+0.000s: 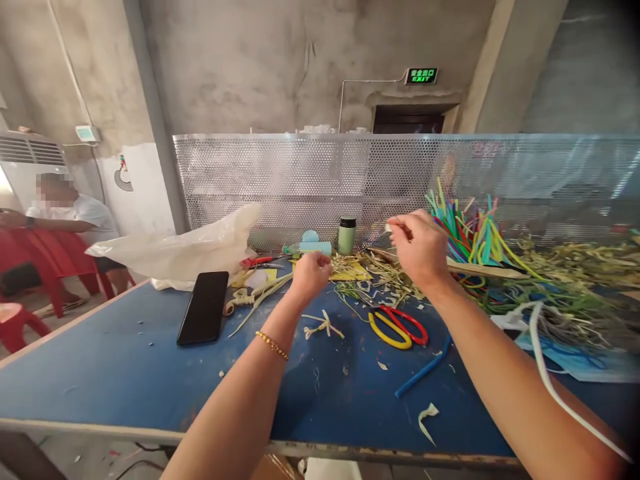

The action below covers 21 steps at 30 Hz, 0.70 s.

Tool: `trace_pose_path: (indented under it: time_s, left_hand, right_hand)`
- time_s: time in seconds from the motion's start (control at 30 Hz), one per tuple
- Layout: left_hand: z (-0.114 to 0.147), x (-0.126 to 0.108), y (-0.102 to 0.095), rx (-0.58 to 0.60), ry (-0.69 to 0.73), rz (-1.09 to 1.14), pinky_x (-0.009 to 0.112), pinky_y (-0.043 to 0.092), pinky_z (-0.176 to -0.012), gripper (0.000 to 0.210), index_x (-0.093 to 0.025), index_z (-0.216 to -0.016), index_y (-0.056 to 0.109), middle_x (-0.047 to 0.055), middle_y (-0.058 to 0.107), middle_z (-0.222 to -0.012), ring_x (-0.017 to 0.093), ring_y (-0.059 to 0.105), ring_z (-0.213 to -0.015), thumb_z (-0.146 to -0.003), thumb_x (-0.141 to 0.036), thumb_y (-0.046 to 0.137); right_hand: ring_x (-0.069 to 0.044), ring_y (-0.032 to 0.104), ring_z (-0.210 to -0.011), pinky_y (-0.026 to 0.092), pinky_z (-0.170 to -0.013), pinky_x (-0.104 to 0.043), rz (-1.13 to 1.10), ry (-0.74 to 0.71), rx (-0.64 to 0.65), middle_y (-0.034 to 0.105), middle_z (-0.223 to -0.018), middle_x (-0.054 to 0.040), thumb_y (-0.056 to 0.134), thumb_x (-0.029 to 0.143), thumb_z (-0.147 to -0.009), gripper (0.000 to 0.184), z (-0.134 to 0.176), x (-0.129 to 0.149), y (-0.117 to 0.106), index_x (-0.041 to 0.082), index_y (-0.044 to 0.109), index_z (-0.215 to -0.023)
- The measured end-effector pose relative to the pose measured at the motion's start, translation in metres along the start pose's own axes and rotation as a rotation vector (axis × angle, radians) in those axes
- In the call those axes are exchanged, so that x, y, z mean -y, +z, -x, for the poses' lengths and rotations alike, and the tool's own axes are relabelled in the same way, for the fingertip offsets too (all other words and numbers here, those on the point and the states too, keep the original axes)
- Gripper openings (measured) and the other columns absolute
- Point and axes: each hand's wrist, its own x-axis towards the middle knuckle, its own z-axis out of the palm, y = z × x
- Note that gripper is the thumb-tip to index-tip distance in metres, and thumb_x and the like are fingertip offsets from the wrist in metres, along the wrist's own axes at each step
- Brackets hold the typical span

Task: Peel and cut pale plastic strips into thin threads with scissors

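My left hand (311, 277) is closed above the middle of the table, its fingers curled away from me, so whatever they hold is hidden. A pale plant-fibre strip (260, 303) runs toward that hand from the left; I cannot tell whether it is gripped. Farther right and higher, my right hand (423, 250) pinches thumb and fingers together, with a small whitish bit (388, 228) at the tips, too small to name. Below and between the hands lie a knotted pale strip (326, 325) and scissors (395, 327) with one yellow and one red handle.
A black phone (204, 308) and a plastic bag (200, 243) lie at left. Behind the hands stands a green bottle (347, 237). Colourful stems (470, 230), dried strips (575, 267) and a white cable (540, 360) crowd the right. A person (75, 207) sits far left.
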Motion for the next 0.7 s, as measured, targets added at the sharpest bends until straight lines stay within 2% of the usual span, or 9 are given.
trace_pose_path:
  time_s: [0.07,0.1,0.2,0.23,0.3,0.37,0.43,0.57,0.7]
  left_hand:
    - [-0.003,0.008,0.000,-0.043,0.000,-0.256,0.029,0.050,-0.080,0.016,-0.014,-0.085,0.072,0.010,0.074,-0.090,0.020,0.068,-0.087,-0.077,-0.010,0.058]
    - [-0.004,0.011,-0.001,-0.053,0.001,-0.359,0.029,0.049,-0.084,0.019,-0.014,-0.087,0.073,0.011,0.074,-0.093,0.022,0.067,-0.094,-0.078,-0.011,0.056]
    - [-0.010,0.018,-0.005,-0.026,-0.006,-0.623,0.029,0.048,-0.088,0.026,-0.014,-0.096,0.074,0.014,0.073,-0.100,0.024,0.064,-0.104,-0.084,-0.015,0.051]
    - [-0.013,0.021,-0.008,-0.001,-0.018,-0.702,0.029,0.048,-0.089,0.027,-0.013,-0.099,0.073,0.015,0.073,-0.103,0.024,0.064,-0.106,-0.085,-0.016,0.050]
    - [-0.022,0.028,-0.018,0.043,-0.076,-0.827,0.030,0.048,-0.089,0.029,-0.012,-0.103,0.073,0.018,0.071,-0.108,0.025,0.064,-0.108,-0.085,-0.016,0.050]
    - [-0.032,0.040,-0.033,0.049,-0.124,-0.876,0.034,0.049,-0.090,0.031,-0.009,-0.107,0.071,0.022,0.069,-0.111,0.028,0.064,-0.108,-0.084,-0.012,0.049]
    - [-0.040,0.054,-0.052,0.059,-0.181,-0.922,0.039,0.048,-0.091,0.032,-0.007,-0.107,0.070,0.025,0.068,-0.110,0.032,0.063,-0.111,-0.084,-0.009,0.048]
    - [-0.040,0.082,-0.081,0.090,-0.261,-0.944,0.039,0.048,-0.091,0.033,-0.005,-0.108,0.068,0.026,0.069,-0.106,0.030,0.065,-0.107,-0.082,-0.007,0.048]
    - [-0.029,0.096,-0.087,0.038,-0.264,-0.874,0.037,0.047,-0.089,0.030,-0.010,-0.103,0.068,0.023,0.070,-0.101,0.028,0.065,-0.102,-0.082,-0.009,0.047]
  right_hand:
    - [-0.026,0.062,-0.097,0.050,-0.082,-0.039,0.230,-0.039,0.052,0.063,-0.101,-0.0152,0.048,0.020,-0.093,0.023,0.007,-0.023,0.001,0.013,0.069,-0.100]
    - [-0.026,0.062,-0.097,0.048,-0.082,-0.038,0.326,-0.029,0.143,0.063,-0.104,-0.0164,0.045,0.017,-0.093,0.026,0.013,-0.035,0.002,0.012,0.068,-0.104]
    - [-0.025,0.064,-0.090,0.045,-0.074,-0.035,0.556,0.070,0.614,0.065,-0.098,-0.0154,0.048,0.011,-0.089,0.025,0.035,-0.063,0.004,0.013,0.071,-0.099]
    - [-0.026,0.064,-0.090,0.045,-0.073,-0.034,0.612,0.133,0.704,0.066,-0.100,-0.0160,0.052,0.013,-0.087,0.023,0.041,-0.069,0.004,0.013,0.071,-0.100]
    - [-0.028,0.064,-0.091,0.043,-0.069,-0.034,0.676,0.197,0.701,0.066,-0.106,-0.0171,0.051,0.019,-0.089,0.026,0.048,-0.074,0.003,0.014,0.070,-0.105]
    - [-0.028,0.065,-0.091,0.040,-0.066,-0.033,0.687,0.211,0.590,0.067,-0.110,-0.0162,0.045,0.024,-0.093,0.030,0.047,-0.070,0.000,0.016,0.069,-0.108]
    - [-0.027,0.065,-0.088,0.036,-0.062,-0.032,0.666,0.203,0.529,0.069,-0.105,-0.0134,0.041,0.025,-0.094,0.032,0.042,-0.059,-0.003,0.018,0.071,-0.103]
    - [-0.024,0.065,-0.080,0.031,-0.058,-0.030,0.613,0.189,0.597,0.072,-0.085,-0.0110,0.044,0.024,-0.090,0.029,0.034,-0.039,-0.004,0.019,0.072,-0.084]
    - [-0.023,0.065,-0.076,0.030,-0.058,-0.029,0.545,0.199,0.620,0.073,-0.080,-0.0099,0.045,0.025,-0.089,0.029,0.035,-0.034,-0.005,0.020,0.072,-0.081]
